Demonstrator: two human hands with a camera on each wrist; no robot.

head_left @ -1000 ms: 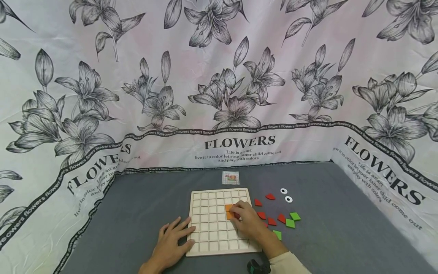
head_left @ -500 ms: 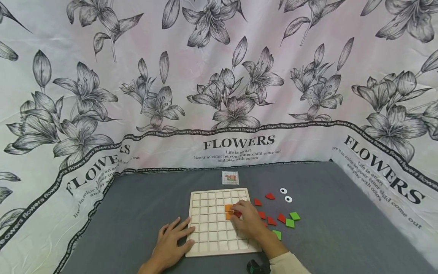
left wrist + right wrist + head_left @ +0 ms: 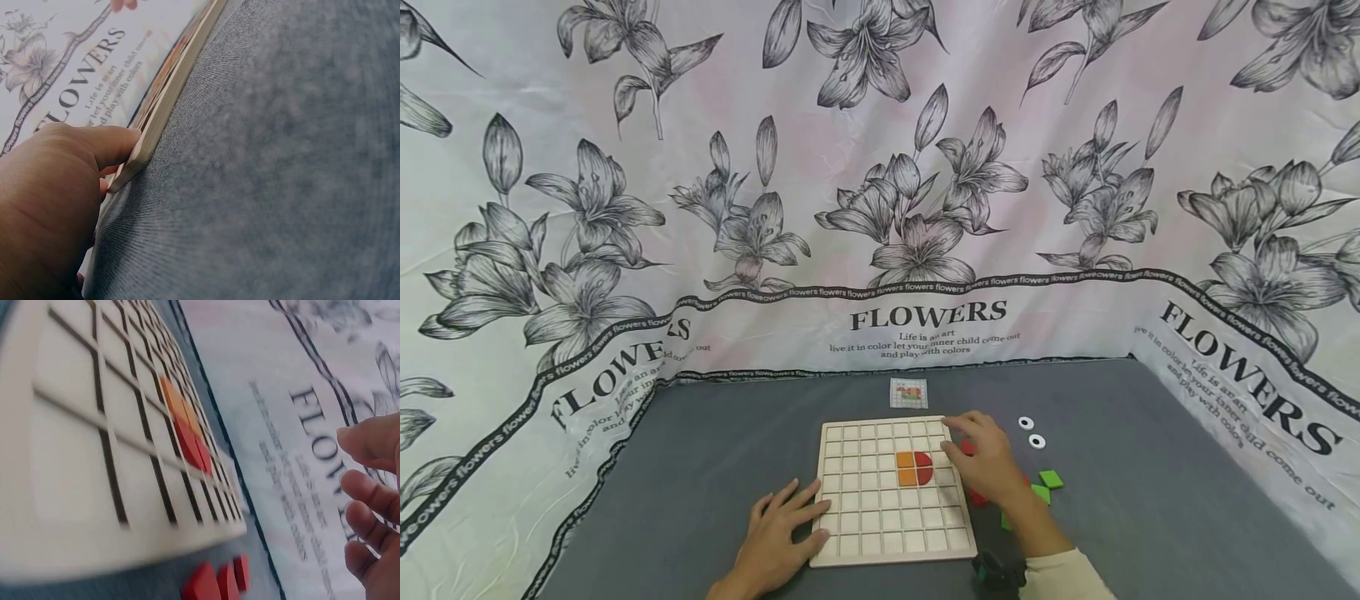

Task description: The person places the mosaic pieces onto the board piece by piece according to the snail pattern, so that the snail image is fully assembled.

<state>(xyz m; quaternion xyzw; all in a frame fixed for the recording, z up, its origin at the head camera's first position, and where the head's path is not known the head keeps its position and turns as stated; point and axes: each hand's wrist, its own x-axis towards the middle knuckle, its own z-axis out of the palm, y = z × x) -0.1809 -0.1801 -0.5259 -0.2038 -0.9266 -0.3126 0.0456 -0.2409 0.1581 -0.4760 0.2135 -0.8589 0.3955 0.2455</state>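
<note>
A wooden grid board (image 3: 869,522) lies on a grey table (image 3: 700,483); take it as the clock's centre, with 12 away from the person. Just off its middle, toward 1 o'clock, two orange squares (image 3: 906,459) sit in cells, and two red quarter-rounds (image 3: 922,460) beside them at 3 form a half disc. The left hand (image 3: 778,537), near 8 o'clock, rests its extended fingers on the rim, grasping no piece. The right hand (image 3: 988,462), between 2 and 3, has a released grip: loosely bent fingers, nothing in them. It partly covers loose red pieces (image 3: 978,497) and green tiles (image 3: 1041,493) at 3. White rings (image 3: 1037,442) lie beyond at 2; a picture card (image 3: 909,393) at 12. Likely risks: a low sweep of the right hand could scatter the loose pieces, while uneven pressure from the left could shift the board.
</note>
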